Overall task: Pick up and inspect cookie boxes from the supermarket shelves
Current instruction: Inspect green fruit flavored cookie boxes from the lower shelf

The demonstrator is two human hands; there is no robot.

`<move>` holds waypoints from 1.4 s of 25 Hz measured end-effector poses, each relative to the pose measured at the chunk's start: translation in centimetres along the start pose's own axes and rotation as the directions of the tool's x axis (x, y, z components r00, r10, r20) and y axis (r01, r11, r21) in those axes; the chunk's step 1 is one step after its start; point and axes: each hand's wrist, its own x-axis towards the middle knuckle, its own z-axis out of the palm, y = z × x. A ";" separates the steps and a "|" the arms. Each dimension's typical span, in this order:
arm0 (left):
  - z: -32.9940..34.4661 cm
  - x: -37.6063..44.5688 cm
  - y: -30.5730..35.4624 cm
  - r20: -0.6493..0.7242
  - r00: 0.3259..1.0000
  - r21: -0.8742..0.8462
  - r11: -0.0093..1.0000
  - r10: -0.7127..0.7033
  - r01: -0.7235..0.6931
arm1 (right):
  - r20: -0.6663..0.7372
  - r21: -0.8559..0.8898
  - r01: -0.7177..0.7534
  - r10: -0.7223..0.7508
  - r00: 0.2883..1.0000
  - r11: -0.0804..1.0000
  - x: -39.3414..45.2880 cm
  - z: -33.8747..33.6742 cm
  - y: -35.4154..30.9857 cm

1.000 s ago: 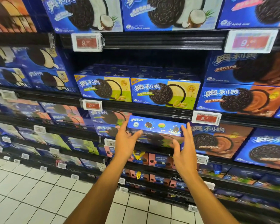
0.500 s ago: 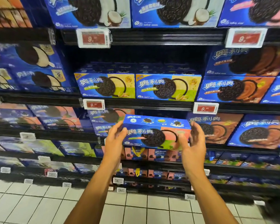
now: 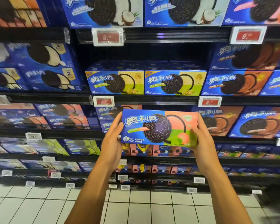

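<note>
Pickup looks done: your left hand [image 3: 112, 139] and right hand [image 3: 200, 139] grip the ends of the peach Oreo box [image 3: 159, 126], held front-facing, clear of the shelf edge [image 3: 152, 99] above it, so you have inspection and other boxes left.

Red price tags [image 3: 108, 36] on shelf edges; white tiled floor [image 3: 39, 206].

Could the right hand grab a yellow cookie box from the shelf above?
Probably not yet: the right hand and left hand both hold the pink cookie box. The yellow box itself sits unblocked.
</note>
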 end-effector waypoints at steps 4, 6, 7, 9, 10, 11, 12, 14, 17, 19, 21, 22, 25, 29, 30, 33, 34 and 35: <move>0.2 -1.6 0.2 -0.008 1.000 -0.094 0.995 0.016 -0.017 | -0.038 0.166 0.056 -0.051 0.998 0.985 -1.2 -1.3 -0.8; 0.8 -3.0 -0.5 -0.015 0.999 -0.114 0.993 0.034 -0.035 | -0.101 0.185 0.095 -0.077 0.992 0.978 -2.2 -2.3 -1.1; 1.3 -3.7 -1.0 -0.021 0.999 -0.124 0.991 0.042 -0.044 | -0.119 0.175 0.112 -0.092 0.989 0.978 -2.7 -3.0 -1.1; 2.9 -4.8 -2.2 -0.044 0.998 -0.144 0.988 0.044 -0.050 | -0.128 0.192 0.109 -0.086 0.988 0.975 -3.6 -4.5 -1.3; 3.7 -5.2 -2.7 -0.061 0.997 -0.155 0.987 0.039 -0.048 | -0.114 0.210 0.086 -0.063 0.991 0.974 -3.9 -5.3 -1.5; 4.5 -5.5 -3.1 -0.077 0.996 -0.164 0.985 0.036 -0.049 | -0.089 0.216 0.058 -0.040 0.995 0.975 -4.1 -6.0 -1.9; 5.3 -5.7 -3.3 -0.085 0.996 -0.169 0.984 0.032 -0.046 | -0.055 0.209 0.035 -0.024 0.998 0.977 -4.0 -6.6 -2.3; 7.2 -6.3 -3.8 -0.087 0.996 -0.173 0.985 0.007 -0.023 | 0.011 0.202 -0.007 0.005 1.000 0.979 -3.9 -8.5 -2.9; 9.6 -7.6 -4.8 -0.091 0.996 -0.202 0.979 -0.006 -0.012 | 0.058 0.263 -0.040 0.025 0.998 0.964 -4.3 -11.7 -3.5; 11.0 -8.4 -5.4 -0.105 0.994 -0.219 0.976 -0.010 -0.013 | 0.042 0.297 -0.050 0.039 0.998 0.954 -5.0 -13.3 -3.9; 12.3 -9.2 -5.9 -0.116 0.993 -0.224 0.974 -0.012 -0.015 | 0.023 0.288 -0.027 0.021 1.000 0.957 -5.5 -14.6 -4.1; 13.1 -9.7 -6.2 -0.122 0.992 -0.227 0.974 -0.014 -0.015 | 0.016 0.285 -0.012 0.008 1.000 0.958 -5.8 -15.3 -4.3; 15.2 -10.8 -6.8 -0.120 0.993 -0.277 0.960 0.016 -0.049 | -0.024 0.322 0.019 -0.012 1.000 0.947 -6.4 -17.1 -4.5; 17.0 -12.0 -7.6 -0.099 0.995 -0.337 0.940 0.025 -0.057 | 0.005 0.332 0.016 -0.019 1.000 0.943 -7.0 -18.5 -4.4; 17.2 -12.3 -7.8 -0.092 0.996 -0.330 0.943 0.017 -0.047 | 0.004 0.338 0.009 -0.011 1.000 0.941 -7.2 -18.9 -4.4; 17.8 -12.7 -8.0 -0.079 0.997 -0.319 0.947 0.008 -0.033 | -0.015 0.355 0.009 -0.004 1.000 0.935 -7.4 -19.6 -4.5; 18.0 -12.9 -7.8 -0.074 0.997 -0.313 0.949 0.005 -0.028 | -0.020 0.355 0.002 0.006 1.000 0.935 -7.5 -19.8 -4.4; 18.1 -13.0 -7.7 -0.068 0.998 -0.303 0.953 0.005 -0.025 | -0.029 0.354 -0.006 0.017 0.999 0.935 -7.5 -20.0 -4.2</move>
